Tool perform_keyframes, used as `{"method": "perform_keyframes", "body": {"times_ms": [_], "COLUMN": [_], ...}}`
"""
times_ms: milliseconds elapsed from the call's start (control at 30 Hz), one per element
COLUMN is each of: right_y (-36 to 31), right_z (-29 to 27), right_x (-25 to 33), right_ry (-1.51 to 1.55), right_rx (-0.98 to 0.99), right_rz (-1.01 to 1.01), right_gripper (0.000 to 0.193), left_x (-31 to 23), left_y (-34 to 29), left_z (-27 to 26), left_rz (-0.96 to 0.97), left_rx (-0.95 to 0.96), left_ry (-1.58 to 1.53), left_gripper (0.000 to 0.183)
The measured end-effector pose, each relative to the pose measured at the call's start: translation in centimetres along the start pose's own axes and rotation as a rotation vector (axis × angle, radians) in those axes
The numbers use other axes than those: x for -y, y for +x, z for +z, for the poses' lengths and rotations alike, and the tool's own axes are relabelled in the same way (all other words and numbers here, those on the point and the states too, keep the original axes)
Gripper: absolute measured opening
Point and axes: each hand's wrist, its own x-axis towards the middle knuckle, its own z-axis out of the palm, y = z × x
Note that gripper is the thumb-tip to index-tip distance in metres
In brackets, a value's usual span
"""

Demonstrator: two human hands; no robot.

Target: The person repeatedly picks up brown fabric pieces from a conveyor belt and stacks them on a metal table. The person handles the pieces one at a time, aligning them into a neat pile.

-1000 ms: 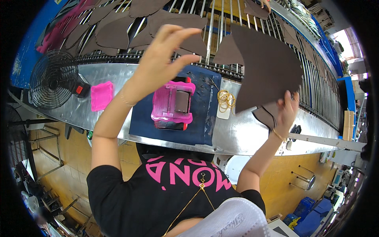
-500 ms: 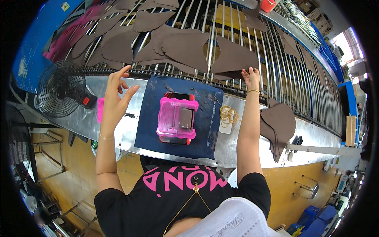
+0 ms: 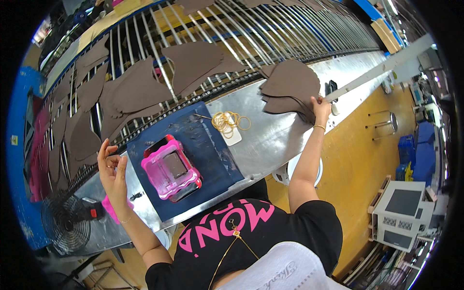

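Your right hand [image 3: 321,108], two o'clock, touches edge of brown sheets [image 3: 292,84], grip unclear; left hand [image 3: 113,171], nine o'clock, empty, half-curled; sheets likely light, pliable: pinch at edge

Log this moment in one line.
left hand: open, empty | right hand: at edge of brown stack | pink tray: over blue mat

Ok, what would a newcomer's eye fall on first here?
Probably the bright pink tray on the blue mat, left of centre on the metal table. After that, likely the brown pieces spread over the metal bars beyond the table, and the brown stack toward the table's right end.
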Motion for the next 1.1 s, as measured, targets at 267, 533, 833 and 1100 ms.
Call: {"method": "perform_keyframes", "body": {"times_ms": [267, 533, 833, 1100], "right_y": [-4.4, -7.3, -20.8, -31.6], "right_z": [-2.1, -11.3, -10.6, -9.3], "right_x": [4.1, 11.3, 21.9, 28.8], "right_ry": [-0.355, 0.117, 1.27, 1.115], "right_rx": [-0.071, 0.102, 0.543, 1.053], "right_rz": [-0.01, -0.261, -0.675, -1.045], "right_gripper": [0.042, 0.032, 0.029, 0.022], "left_x": [-0.8, -1.7, -2.8, -6.3], "left_y": [-0.3, -0.6, 1.0, -4.0], "left_z": [0.6, 0.1, 1.6, -8.6], "left_rz": [0.013, -0.045, 0.037, -0.042], "left_rx": [0.025, 0.005, 0.036, -0.338], "left_ry": [-0.013, 0.049, -0.202, -0.012], "left_gripper": [0.057, 0.059, 0.063, 0.019]}}
